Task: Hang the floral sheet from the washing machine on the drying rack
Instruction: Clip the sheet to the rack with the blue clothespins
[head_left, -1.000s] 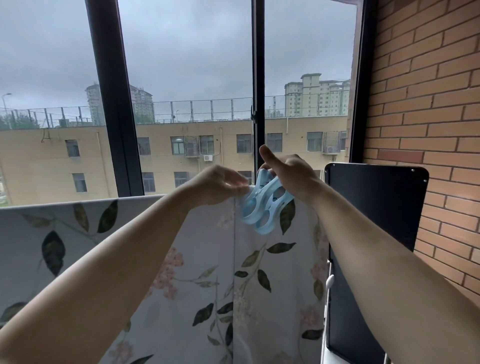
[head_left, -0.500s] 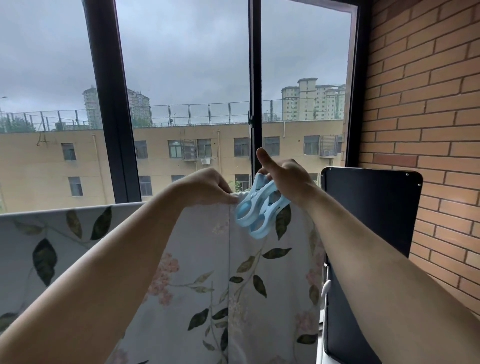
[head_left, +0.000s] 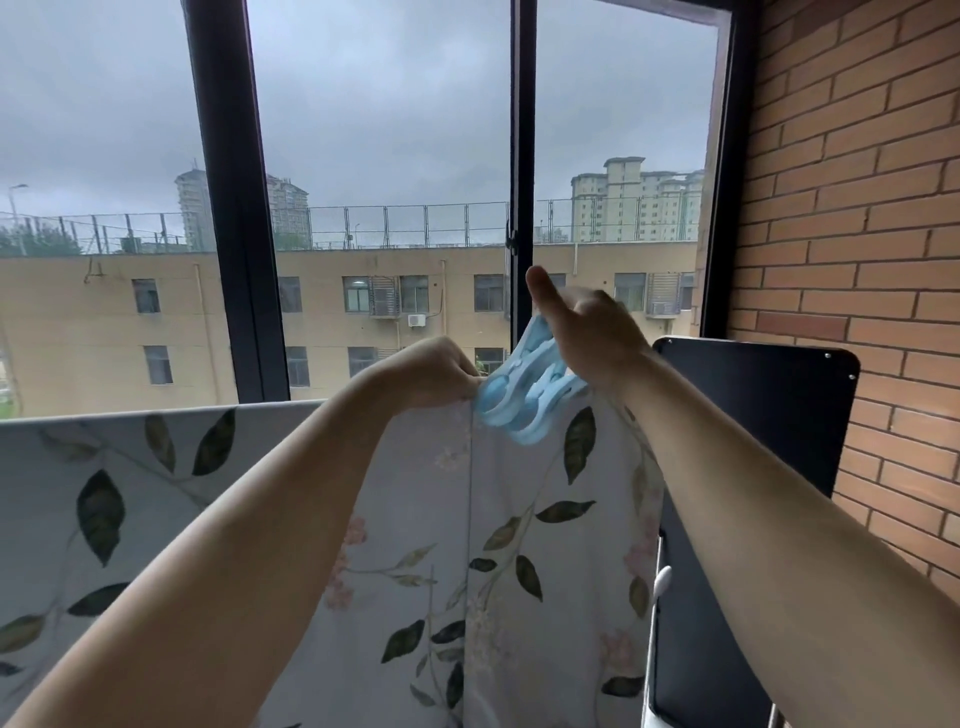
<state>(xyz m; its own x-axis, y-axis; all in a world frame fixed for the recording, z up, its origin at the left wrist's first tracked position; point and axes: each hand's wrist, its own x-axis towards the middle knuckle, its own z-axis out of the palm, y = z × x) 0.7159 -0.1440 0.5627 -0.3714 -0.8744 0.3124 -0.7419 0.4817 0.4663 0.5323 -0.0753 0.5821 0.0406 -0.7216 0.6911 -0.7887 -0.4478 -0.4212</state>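
Balcony window (head_left: 234, 260), grey sky: the left hand (head_left: 431, 371) pinches the top edge of the floral sheet (head_left: 467, 545), which hangs spread below both hands. Just to its R, the right hand (head_left: 587, 338), thumb up, grips light-blue pegs (head_left: 524, 402) at that same edge. Black panel (head_left: 753, 441) & brick wall (head_left: 857, 208) lie R of the right hand.

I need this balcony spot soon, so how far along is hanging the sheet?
Done: the floral sheet already hangs draped over a straight top edge, spread wide across the view. In hand: the left hand pinches that top edge while the right hand holds a blue clip against it. Left: I cannot tell whether the clip is clamped on yet, and both hands have to let go.
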